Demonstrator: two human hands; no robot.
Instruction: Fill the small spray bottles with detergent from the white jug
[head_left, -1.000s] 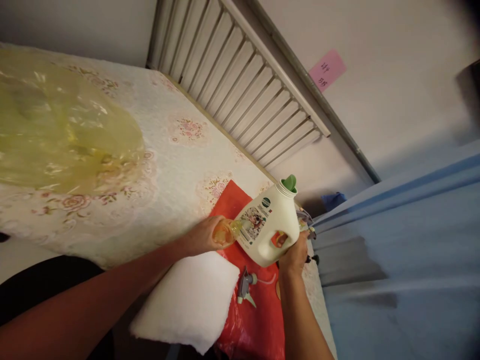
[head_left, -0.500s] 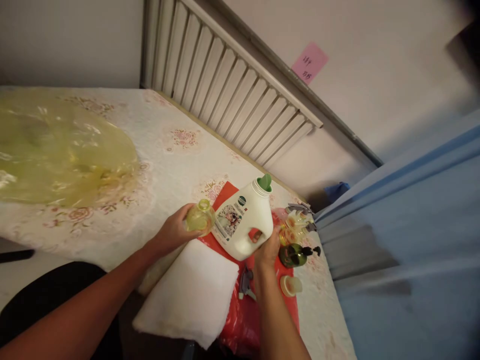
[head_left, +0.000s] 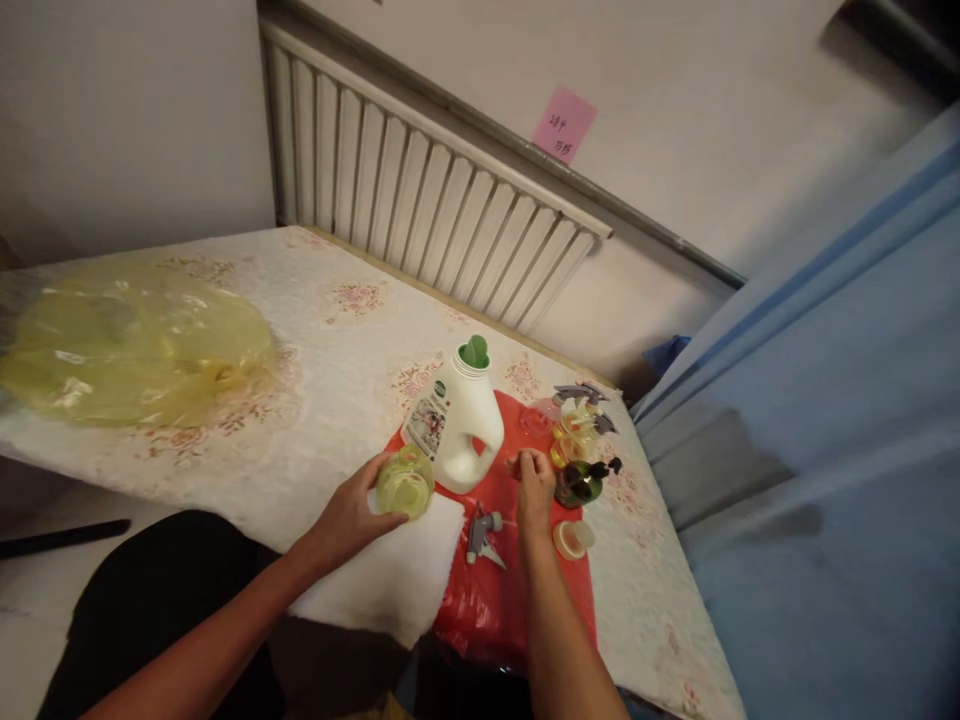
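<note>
My left hand (head_left: 351,515) holds a small yellow-green bottle (head_left: 405,483) over the edge of a white pad (head_left: 394,580). A white jug (head_left: 457,420) with a green spout stands upright on the red plastic sheet (head_left: 517,590), just right of the small bottle. My right hand (head_left: 534,485) hovers over the red sheet right of the jug, apart from it, fingers loosely curled with nothing in them. A grey spray trigger (head_left: 481,533) lies on the sheet between my two hands.
Several small bottles and spray heads (head_left: 577,440) cluster at the right end of the table, with a round cap (head_left: 573,539) nearby. A yellow plastic bag (head_left: 127,345) lies at the far left. A radiator (head_left: 420,215) runs behind; blue cloth (head_left: 825,450) hangs at right.
My right hand set the tilted white jug upright on the red sheet and let go. My left hand drew the small bottle back toward me, over the white pad.
</note>
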